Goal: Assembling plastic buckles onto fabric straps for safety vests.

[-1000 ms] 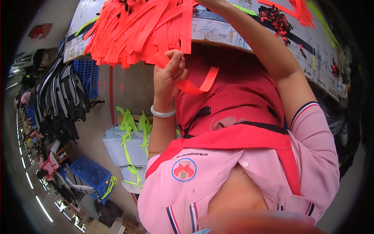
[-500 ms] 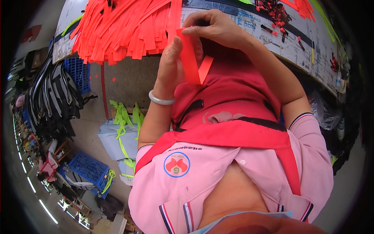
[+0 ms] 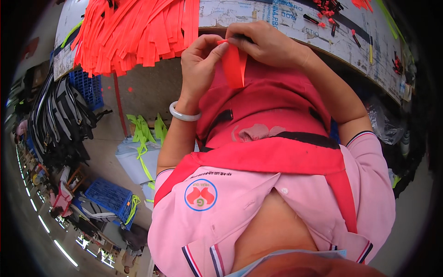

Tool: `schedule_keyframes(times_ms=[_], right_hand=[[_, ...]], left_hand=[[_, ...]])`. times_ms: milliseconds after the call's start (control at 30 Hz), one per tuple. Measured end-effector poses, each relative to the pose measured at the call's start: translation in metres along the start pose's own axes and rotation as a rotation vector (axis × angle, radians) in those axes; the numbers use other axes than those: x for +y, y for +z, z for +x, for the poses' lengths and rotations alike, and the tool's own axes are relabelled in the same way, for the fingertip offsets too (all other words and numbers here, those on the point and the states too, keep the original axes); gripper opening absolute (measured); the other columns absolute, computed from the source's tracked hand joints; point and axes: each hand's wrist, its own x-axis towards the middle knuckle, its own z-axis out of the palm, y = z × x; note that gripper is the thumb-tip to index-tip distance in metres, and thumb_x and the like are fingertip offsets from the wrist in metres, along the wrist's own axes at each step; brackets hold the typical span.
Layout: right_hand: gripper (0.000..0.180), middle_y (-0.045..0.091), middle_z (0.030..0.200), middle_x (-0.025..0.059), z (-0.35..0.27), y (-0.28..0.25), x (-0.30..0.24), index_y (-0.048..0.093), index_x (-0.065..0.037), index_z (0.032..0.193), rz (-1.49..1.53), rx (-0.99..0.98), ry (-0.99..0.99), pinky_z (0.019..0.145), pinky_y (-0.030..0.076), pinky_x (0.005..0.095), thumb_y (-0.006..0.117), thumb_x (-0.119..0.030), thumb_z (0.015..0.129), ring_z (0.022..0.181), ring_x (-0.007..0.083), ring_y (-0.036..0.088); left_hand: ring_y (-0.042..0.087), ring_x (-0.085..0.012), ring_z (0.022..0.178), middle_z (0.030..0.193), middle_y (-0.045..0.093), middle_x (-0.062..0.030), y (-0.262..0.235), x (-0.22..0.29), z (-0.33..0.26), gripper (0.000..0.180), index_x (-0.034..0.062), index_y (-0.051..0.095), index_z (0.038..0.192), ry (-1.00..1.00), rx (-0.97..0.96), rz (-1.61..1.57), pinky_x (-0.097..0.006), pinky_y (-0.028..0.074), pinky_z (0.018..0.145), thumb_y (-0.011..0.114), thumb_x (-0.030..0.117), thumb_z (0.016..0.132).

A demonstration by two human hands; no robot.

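Note:
A short orange strap (image 3: 234, 67) hangs folded between both hands, just below the table's front edge. My left hand (image 3: 199, 64) pinches its top from the left; a white bangle (image 3: 183, 113) circles that wrist. My right hand (image 3: 265, 44) grips the strap's top from the right, and something small and dark shows under its fingers. Both hands meet in front of a red apron (image 3: 272, 120) worn over a pink shirt.
A heap of orange straps (image 3: 138, 30) hangs over the worktable (image 3: 323, 37) at upper left. Small red and black parts (image 3: 327, 14) lie on the table's far right. On the floor are lime green straps (image 3: 143, 134), blue crates (image 3: 108, 196) and dark straps (image 3: 60, 115).
Both hands have come together at the table's edge. The orange strap, earlier dangling bent from my left hand, now hangs folded between the two hands.

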Motion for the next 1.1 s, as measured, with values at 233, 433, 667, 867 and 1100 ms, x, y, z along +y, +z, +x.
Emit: schedule_keyframes(times_ms=[233,433,667,867,1100], right_hand=[[0.021,0.058,0.069,0.0147,-0.010,0.016,0.004,0.058,0.001,0.090,0.117,0.041,0.114,0.061,0.045,0.0348,0.055,-0.019,0.086,0.062,0.0233,0.056],[0.021,0.041,0.060,-0.0059,-0.022,0.059,0.036,0.055,-0.005,0.083,1.123,0.088,0.599,0.041,0.023,0.0206,0.055,-0.023,0.093,0.048,0.0020,0.032],[0.023,0.036,0.061,-0.0056,-0.011,0.032,0.035,0.052,-0.004,0.090,1.374,0.292,0.539,0.042,0.023,0.0173,0.048,-0.025,0.098,0.045,0.0016,0.028],[0.024,0.036,0.063,-0.0046,-0.006,0.045,0.029,0.048,-0.006,0.084,1.385,0.373,0.512,0.043,0.025,0.0178,0.050,-0.025,0.098,0.047,0.0034,0.029],[0.018,0.035,0.059,-0.0060,-0.004,0.023,0.040,0.050,-0.004,0.096,1.518,0.540,0.478,0.040,0.025,0.0179,0.049,-0.022,0.098,0.044,0.0033,0.028]], left_hand=[[0.056,-0.0050,0.079,0.087,0.062,0.0015,0.001,-0.013,-0.001,0.006,-0.0014,0.063,0.094,0.187,-0.028,0.235,-0.019,0.045,0.068,0.060,0.002,0.090],[0.056,-0.0057,0.069,0.080,0.063,-0.0001,0.019,-0.008,0.001,0.003,0.0009,0.059,0.090,0.335,-0.010,0.183,-0.022,0.046,0.061,0.058,0.003,0.091],[0.056,-0.0061,0.064,0.074,0.062,-0.0019,0.000,-0.024,-0.004,0.020,-0.0036,0.062,0.106,-0.212,-0.240,0.050,-0.019,0.045,0.058,0.062,0.008,0.090],[0.054,-0.0048,0.063,0.071,0.062,-0.0003,0.020,-0.036,-0.008,0.016,-0.0025,0.068,0.090,-0.391,-0.285,-0.081,-0.018,0.042,0.057,0.067,0.013,0.087],[0.053,-0.0029,0.060,0.069,0.062,0.0001,0.022,-0.018,-0.014,0.015,-0.0009,0.068,0.093,-0.478,-0.346,-0.077,-0.016,0.038,0.052,0.068,0.013,0.086]])
